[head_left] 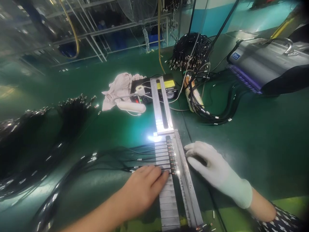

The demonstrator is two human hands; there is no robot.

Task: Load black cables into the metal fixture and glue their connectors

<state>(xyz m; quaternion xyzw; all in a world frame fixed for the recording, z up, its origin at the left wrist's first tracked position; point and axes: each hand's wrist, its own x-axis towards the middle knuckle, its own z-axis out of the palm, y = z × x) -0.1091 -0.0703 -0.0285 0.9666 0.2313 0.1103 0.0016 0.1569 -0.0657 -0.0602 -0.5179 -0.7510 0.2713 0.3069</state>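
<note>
My bare left hand [142, 187] lies flat on the slotted metal fixture rail [169, 206], fingers stretched over thin black cables [120, 158] whose metal-tipped ends sit in the rail's slots. My right hand [214, 169], in a white glove, rests on the green mat just right of the rail, its fingers curled toward the rail's edge; I cannot make out anything in them. A row of small connector tips [172, 154] runs down the rail's dark channel between both hands.
A long metal bar [161, 106] extends from the rail toward a black and yellow control box [169, 88]. A pink cloth [119, 87], a white handheld tool [131, 106], coiled black cable bundles [190, 51], cable heaps [36, 135] at left and a grey machine [265, 62] surround it.
</note>
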